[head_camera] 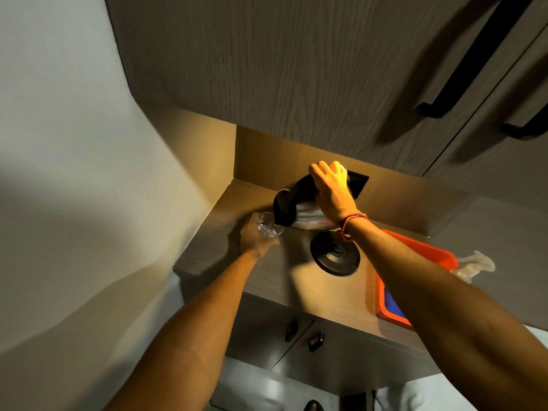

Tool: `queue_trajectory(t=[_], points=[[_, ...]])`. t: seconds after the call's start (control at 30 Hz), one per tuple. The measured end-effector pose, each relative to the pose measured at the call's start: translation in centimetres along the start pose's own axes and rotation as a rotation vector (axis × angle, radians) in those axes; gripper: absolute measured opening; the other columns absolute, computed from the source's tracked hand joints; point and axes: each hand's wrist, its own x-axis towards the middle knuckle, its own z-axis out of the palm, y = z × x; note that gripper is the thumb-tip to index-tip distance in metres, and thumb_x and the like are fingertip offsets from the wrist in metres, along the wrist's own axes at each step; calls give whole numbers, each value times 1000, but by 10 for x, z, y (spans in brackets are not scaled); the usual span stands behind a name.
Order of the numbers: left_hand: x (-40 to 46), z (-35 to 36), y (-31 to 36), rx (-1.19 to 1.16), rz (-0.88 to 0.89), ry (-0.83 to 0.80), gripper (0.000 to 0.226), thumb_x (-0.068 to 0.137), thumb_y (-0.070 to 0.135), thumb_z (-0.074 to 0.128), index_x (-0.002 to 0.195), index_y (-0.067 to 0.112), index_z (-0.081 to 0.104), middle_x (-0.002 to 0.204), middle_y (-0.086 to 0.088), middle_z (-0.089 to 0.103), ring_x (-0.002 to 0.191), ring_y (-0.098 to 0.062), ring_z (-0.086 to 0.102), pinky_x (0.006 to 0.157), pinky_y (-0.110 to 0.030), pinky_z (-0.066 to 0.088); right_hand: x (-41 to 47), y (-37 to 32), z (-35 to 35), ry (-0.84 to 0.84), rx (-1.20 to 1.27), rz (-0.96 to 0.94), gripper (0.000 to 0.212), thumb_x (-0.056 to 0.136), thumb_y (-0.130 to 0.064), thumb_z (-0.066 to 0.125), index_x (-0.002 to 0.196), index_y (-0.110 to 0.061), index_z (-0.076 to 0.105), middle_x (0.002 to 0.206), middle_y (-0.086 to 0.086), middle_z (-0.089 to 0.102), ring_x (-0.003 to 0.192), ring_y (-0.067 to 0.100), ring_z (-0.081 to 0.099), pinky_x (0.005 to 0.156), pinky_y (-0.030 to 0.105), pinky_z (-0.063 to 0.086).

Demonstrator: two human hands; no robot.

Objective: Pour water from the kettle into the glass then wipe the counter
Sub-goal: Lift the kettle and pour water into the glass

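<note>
My right hand (332, 191) grips the handle of a steel and black kettle (299, 210), tipped steeply to the left with its spout over a clear glass (268, 225). The glass stands on the wooden counter (323, 295) near its left end, and my left hand (253, 238) is wrapped around its side. Some water shows in the glass. The kettle's round black base (335, 253) sits empty on the counter just right of the glass.
An orange tray (427, 252) with a blue cloth (393, 304) in it lies at the counter's right, partly under my right forearm. A clear spray bottle (474, 262) lies beyond it. Dark cabinets hang overhead; a wall closes the left side.
</note>
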Motion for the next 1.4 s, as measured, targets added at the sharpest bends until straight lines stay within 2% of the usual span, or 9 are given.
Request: queue_trajectory(t=[0.13, 0.4, 0.5, 0.57, 0.73, 0.93, 1.03, 1.27, 1.4], points=[[4, 4, 3, -30, -73, -11, 72, 63, -7, 89, 127, 7, 61, 127, -15, 69, 114, -35, 68, 88, -52, 61, -4, 8, 3, 22, 35, 93, 32, 81, 10, 53, 110, -4, 58, 100, 16, 58, 88, 34, 49, 78, 47, 44], [5, 7, 9, -34, 33, -61, 79, 64, -1, 92, 134, 12, 57, 132, -12, 66, 108, -24, 65, 58, -16, 58, -23, 48, 14, 100, 370, 494, 28, 69, 8, 48, 95, 0, 54, 98, 24, 61, 89, 40, 54, 75, 46, 42], [9, 15, 14, -11, 73, -63, 81, 63, 3, 94, 133, 11, 56, 132, -12, 65, 119, -31, 64, 90, -40, 62, -41, 61, 17, 214, 558, 657, 21, 64, 10, 44, 77, -6, 47, 74, 15, 53, 70, 28, 48, 63, 42, 37], [12, 21, 18, 6, 89, -67, 82, 61, 6, 95, 133, 11, 56, 131, -12, 66, 120, -31, 63, 98, -44, 58, -55, 69, 20, 240, 616, 777, 20, 66, 13, 43, 80, 2, 50, 74, 12, 53, 72, 22, 47, 63, 40, 38], [20, 37, 23, 19, 92, -93, 86, 63, 8, 94, 138, 14, 53, 135, -11, 63, 123, -28, 59, 99, -37, 53, -88, 93, 29, 267, 697, 1032, 30, 75, 17, 41, 96, 6, 60, 84, 13, 56, 82, 20, 50, 66, 29, 36], [24, 50, 11, 43, 84, -113, 83, 63, 5, 93, 136, 14, 54, 131, -10, 64, 121, -29, 61, 95, -35, 54, -124, 117, 39, 323, 800, 1211, 38, 82, 19, 35, 105, 1, 60, 79, 13, 51, 65, 22, 47, 35, 15, 33], [29, 53, 1, 54, 53, -115, 84, 65, 4, 93, 138, 12, 53, 134, -13, 63, 125, -32, 60, 101, -40, 54, -129, 124, 44, 348, 806, 1237, 40, 82, 20, 36, 110, 5, 60, 86, 14, 54, 65, 20, 48, 39, 11, 36], [38, 45, -12, 86, -21, -58, 87, 69, 3, 91, 144, 14, 48, 142, -13, 57, 134, -34, 54, 109, -49, 51, -139, 137, 59, 291, 776, 1199, 41, 79, 18, 44, 113, 2, 58, 100, 13, 61, 96, 22, 57, 81, 33, 47], [43, 40, -12, 95, -15, -38, 88, 69, 3, 91, 144, 13, 48, 143, -14, 57, 134, -35, 54, 108, -48, 52, -169, 141, 66, 205, 665, 1201, 36, 76, 12, 49, 108, -5, 55, 109, 18, 61, 96, 26, 56, 76, 36, 45]])
